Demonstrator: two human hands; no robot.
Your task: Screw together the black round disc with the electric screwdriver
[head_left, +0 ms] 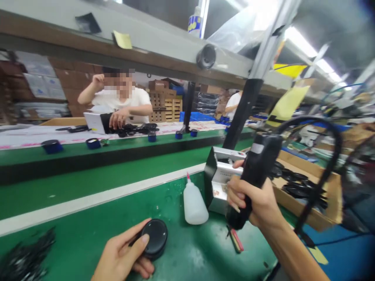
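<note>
My left hand (123, 255) pinches a black disc (154, 238) flat on the green bench (88, 234); my right hand (254, 201) is clenched round a driver (252, 179), tip just above the bench. I judge the disc could skid under only fingertip hold. The driver's cable (325, 171) loops near a tray (295, 187), and the bottle (193, 203) just beside could topple.
</note>
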